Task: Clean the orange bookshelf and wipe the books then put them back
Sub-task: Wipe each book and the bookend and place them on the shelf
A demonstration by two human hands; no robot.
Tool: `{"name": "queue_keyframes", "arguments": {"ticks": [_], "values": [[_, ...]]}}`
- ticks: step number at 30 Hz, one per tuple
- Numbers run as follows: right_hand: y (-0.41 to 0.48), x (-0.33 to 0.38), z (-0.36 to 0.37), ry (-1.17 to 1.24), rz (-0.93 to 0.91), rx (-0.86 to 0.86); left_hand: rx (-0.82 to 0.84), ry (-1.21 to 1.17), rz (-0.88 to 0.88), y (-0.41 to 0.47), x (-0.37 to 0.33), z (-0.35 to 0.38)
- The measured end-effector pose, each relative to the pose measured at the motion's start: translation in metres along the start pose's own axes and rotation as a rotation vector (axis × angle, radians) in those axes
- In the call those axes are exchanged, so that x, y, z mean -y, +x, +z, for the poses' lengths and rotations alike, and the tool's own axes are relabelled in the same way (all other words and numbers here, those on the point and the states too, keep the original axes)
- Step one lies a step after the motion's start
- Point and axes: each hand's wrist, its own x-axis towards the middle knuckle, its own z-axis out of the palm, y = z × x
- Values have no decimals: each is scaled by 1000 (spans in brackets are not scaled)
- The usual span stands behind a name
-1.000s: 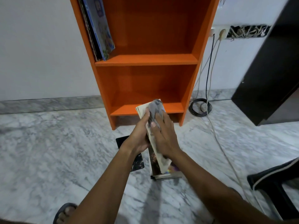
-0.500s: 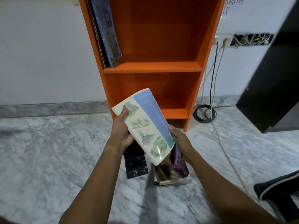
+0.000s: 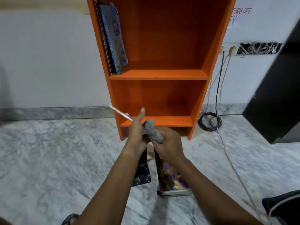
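The orange bookshelf (image 3: 159,73) stands against the wall straight ahead. Several books (image 3: 113,41) lean in the left of its upper compartment; the lower compartment holds nothing. My left hand (image 3: 138,135) grips a thin book (image 3: 121,114), seen edge-on and mostly hidden behind the hand, in front of the bottom shelf. My right hand (image 3: 167,143) grips a rolled grey cloth (image 3: 152,130) right beside it. On the floor under my hands lie a dark starry book (image 3: 142,172) and a stack of books (image 3: 172,179) with a purple cover on top.
Marble floor (image 3: 56,159) spreads all round. Cables (image 3: 219,88) hang from a wall socket to a black coil (image 3: 209,121) right of the shelf, and one white cable trails across the floor. A dark cabinet (image 3: 276,95) stands right. A black chair (image 3: 284,207) shows at the bottom right.
The book in my left hand has turned from showing its cover to edge-on. My right hand, earlier under the book, now holds the grey cloth up beside it. The view moved closer to the shelf.
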Motion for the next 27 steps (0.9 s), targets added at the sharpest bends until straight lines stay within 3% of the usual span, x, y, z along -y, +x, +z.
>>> {"name": "queue_keyframes", "arguments": {"ticks": [3,6,9,16,19,24,27], "values": [[-15,6,19,19,6,82,-129,-112,13,18,2,-18],[-5,6,20,113,163,158,-23,-183,51,2,-2,-16],[20,-5,6,166,351,116,96,-116,93,-12,-9,-6],[90,-8,-60,827,694,32,198,42,209,-24,-64,1],[117,-5,-69,1006,641,72,207,248,238,-16,-106,2],[172,4,-75,805,571,-165,270,850,211,4,-169,5],[208,7,-68,722,540,-225,346,900,330,18,-192,3]]}}
